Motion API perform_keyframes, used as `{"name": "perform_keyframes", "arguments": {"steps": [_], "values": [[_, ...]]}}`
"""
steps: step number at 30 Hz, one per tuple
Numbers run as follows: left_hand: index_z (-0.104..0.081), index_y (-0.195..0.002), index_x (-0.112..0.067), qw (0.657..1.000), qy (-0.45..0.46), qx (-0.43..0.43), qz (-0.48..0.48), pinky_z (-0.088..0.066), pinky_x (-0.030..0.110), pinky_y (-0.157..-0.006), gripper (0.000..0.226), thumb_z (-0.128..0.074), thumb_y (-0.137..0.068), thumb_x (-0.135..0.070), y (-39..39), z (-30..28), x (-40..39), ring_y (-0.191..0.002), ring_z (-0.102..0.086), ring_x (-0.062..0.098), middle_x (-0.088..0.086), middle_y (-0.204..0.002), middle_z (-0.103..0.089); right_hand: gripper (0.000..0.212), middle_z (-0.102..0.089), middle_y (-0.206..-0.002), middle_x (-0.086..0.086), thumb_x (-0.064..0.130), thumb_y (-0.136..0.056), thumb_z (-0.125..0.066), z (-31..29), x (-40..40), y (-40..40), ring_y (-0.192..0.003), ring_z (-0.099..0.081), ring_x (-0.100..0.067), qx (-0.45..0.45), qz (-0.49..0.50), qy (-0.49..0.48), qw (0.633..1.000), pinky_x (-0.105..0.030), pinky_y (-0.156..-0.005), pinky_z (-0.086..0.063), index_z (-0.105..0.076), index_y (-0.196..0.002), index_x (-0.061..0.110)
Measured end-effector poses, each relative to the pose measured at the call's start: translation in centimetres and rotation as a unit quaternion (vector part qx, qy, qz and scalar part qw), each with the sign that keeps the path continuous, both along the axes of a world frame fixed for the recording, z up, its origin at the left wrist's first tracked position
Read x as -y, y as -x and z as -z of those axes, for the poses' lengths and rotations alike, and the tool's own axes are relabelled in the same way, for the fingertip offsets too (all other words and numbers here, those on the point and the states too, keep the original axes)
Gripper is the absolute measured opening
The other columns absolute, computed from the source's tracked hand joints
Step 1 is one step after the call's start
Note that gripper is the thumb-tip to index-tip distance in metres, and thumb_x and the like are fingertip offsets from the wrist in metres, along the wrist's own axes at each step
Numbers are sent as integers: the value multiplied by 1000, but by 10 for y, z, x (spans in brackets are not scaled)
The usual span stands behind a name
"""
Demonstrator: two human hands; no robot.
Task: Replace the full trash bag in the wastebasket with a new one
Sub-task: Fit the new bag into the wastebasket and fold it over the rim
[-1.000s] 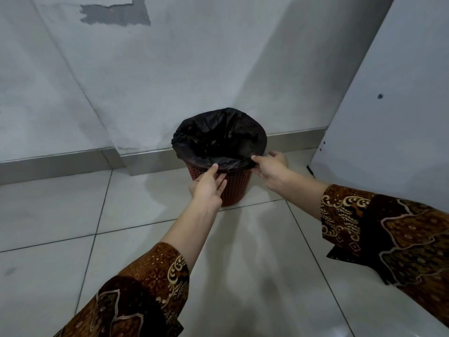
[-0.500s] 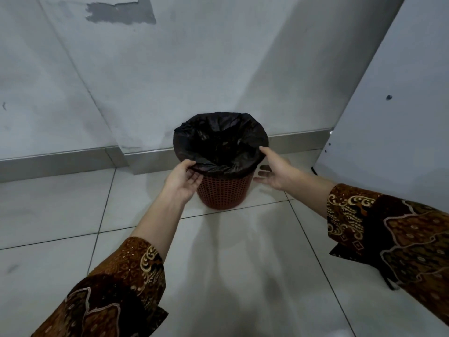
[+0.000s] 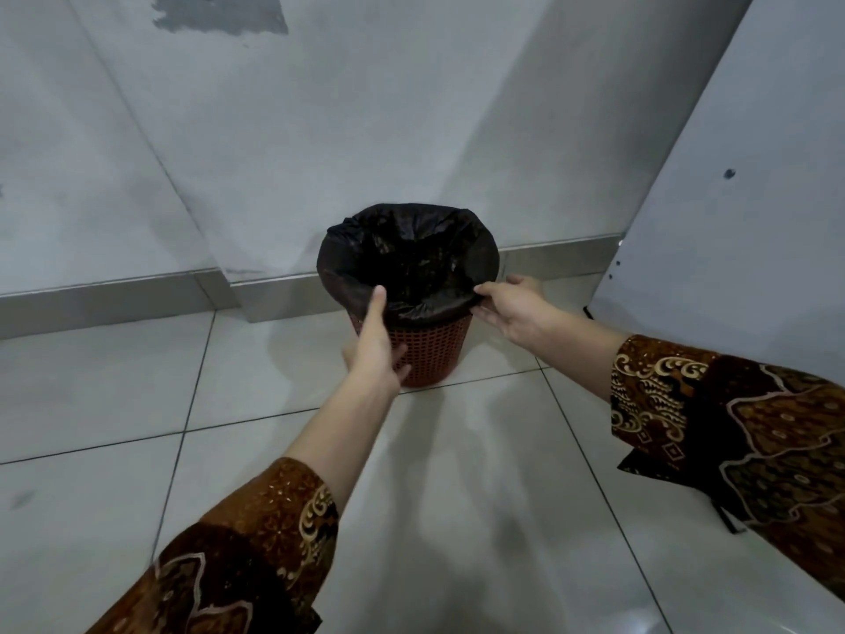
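Black trash bag (image 3: 407,263) lines the red-brown wastebasket (image 3: 434,350), its crinkled plastic edge folded over the round rim; what lies inside is too dark to tell. Left hand (image 3: 377,347) pinches the near fold, thumb on top. Right hand (image 3: 512,308) pinches the fold at its fingertips. Beyond the fingers, the perforated basket stands on glossy white floor tiles (image 3: 457,496) against a grey wall (image 3: 320,130).
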State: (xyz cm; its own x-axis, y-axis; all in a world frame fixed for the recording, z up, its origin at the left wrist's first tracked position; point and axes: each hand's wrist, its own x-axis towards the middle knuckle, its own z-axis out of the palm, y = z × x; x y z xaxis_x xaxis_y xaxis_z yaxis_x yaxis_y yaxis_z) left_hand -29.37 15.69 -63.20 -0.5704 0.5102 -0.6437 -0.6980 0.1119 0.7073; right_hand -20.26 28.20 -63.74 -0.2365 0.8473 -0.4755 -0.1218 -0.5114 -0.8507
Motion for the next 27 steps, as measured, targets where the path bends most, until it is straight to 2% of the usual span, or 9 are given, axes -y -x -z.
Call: {"name": "perform_keyframes", "arguments": {"steps": [2,5,8,11,15,18,20,23,27], "values": [[-54,-113,-12,1000,-6,0,4,-47,33,-82,45,-66,-82,-42,-10,8,-5,-80,-60,15,4,-106,-57,72,-43,-138,-24,-11,-86,-52,0,11,3,-118,-56,-33,-13,-17,3,1000,-35,-78,-54,-17,-146,6],[-55,-111,-10,999,-22,-5,-39,-48,16,-50,29,-63,-87,-25,-8,13,-12,-57,-63,4,4,-102,-62,47,-53,-126,-20,-8,-87,-52,1,25,6,-105,-61,-29,-13,-45,1,999,-31,-64,-55,-38,-131,1],[-53,-110,-10,996,-51,6,-76,-47,17,-56,23,-62,-89,-13,-3,15,-15,-37,-61,2,6,-94,-65,26,-57,-106,-11,8,-88,-59,0,31,4,-90,-58,-19,45,-66,-13,997,-32,-67,-55,-47,-112,8],[-51,-104,-7,994,-53,9,-92,-50,18,-54,20,-62,-87,-6,-3,12,-14,-36,-61,5,10,-96,-66,49,-46,-118,-4,27,-88,-61,1,25,0,-112,-47,-26,75,-76,-4,994,-46,-95,-49,-42,-130,10],[-51,-105,-10,995,-42,4,-85,-46,21,-59,21,-62,-88,-9,0,14,-14,-37,-62,5,9,-101,-67,57,-36,-148,-9,40,-92,-51,-3,21,3,-138,-30,-33,56,-104,30,993,-54,-107,-37,-37,-140,12],[-52,-104,-14,997,-38,3,-64,-43,22,-61,16,-60,-89,-12,0,13,-13,-37,-61,2,5,-98,-67,53,-41,-144,-15,38,-95,-45,1,21,9,-131,-42,-36,42,-105,53,992,-55,-102,-40,-37,-140,12],[-52,-92,-16,998,-39,0,-51,-41,21,-58,8,-58,-90,-13,0,12,-13,-36,-60,1,2,-90,-66,46,-48,-137,-17,31,-96,-45,0,22,12,-121,-52,-36,34,-88,54,994,-47,-85,-51,-40,-137,11],[-46,-80,-18,998,-41,-25,-41,-40,14,-42,16,-55,-92,-12,3,14,-14,-39,-62,0,1,-86,-66,38,-54,-122,-18,19,-95,-47,-6,22,13,-108,-58,-35,24,-54,28,998,-39,-63,-54,-44,-129,3],[-44,-82,-20,998,-43,-47,-26,-31,8,-32,17,-50,-95,-10,6,14,-16,-39,-62,-1,6,-101,-65,34,-55,-113,-21,3,-93,-48,-12,15,8,-103,-62,-36,-3,-13,5,1000,-46,-81,-56,-42,-125,-5]]}}
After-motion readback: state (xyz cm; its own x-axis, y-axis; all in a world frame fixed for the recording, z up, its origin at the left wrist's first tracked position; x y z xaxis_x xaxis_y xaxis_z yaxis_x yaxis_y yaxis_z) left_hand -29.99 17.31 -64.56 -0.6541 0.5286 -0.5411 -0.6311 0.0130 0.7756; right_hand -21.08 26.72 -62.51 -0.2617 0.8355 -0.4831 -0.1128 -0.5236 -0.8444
